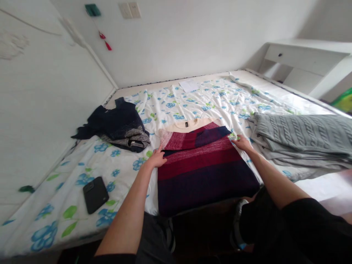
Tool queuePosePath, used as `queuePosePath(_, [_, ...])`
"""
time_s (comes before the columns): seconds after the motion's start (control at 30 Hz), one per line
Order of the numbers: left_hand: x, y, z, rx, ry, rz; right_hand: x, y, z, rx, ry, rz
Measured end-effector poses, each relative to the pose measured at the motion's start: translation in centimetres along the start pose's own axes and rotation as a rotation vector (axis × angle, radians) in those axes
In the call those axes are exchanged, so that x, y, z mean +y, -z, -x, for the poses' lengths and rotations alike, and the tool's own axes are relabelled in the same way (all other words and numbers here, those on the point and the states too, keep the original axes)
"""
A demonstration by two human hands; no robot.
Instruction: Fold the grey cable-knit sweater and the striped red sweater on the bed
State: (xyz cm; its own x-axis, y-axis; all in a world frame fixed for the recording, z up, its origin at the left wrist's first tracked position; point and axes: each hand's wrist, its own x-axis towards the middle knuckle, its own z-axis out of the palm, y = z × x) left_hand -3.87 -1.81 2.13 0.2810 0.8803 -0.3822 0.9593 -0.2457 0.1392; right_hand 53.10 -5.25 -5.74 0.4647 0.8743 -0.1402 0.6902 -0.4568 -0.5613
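My left hand (155, 158) is open, fingers spread, pressing down on the near edge of a red-and-navy striped sweater (200, 168). My right hand (240, 143) sits at the sweater's opposite edge by the folded sleeve, and I can't tell whether it's pinching. The sweater lies flat on a blue-flowered quilt (82, 161), with a black phone (95, 194) and dark garment (115, 124) left, grey cable-knit blanket (302, 135) right.
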Motion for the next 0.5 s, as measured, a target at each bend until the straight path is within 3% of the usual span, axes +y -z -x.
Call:
queuePosePath(0.23, [1.0, -0.8, -0.6, 0.074, -0.049, -0.034, -3.2, -2.0, -1.8, 0.005, 0.129, -0.131])
queuePosePath(0.5, [0.4, -1.3, -1.5, 0.035, 0.009, -0.041, -5.5, -2.3, -3.7, 0.014, 0.065, -0.147])
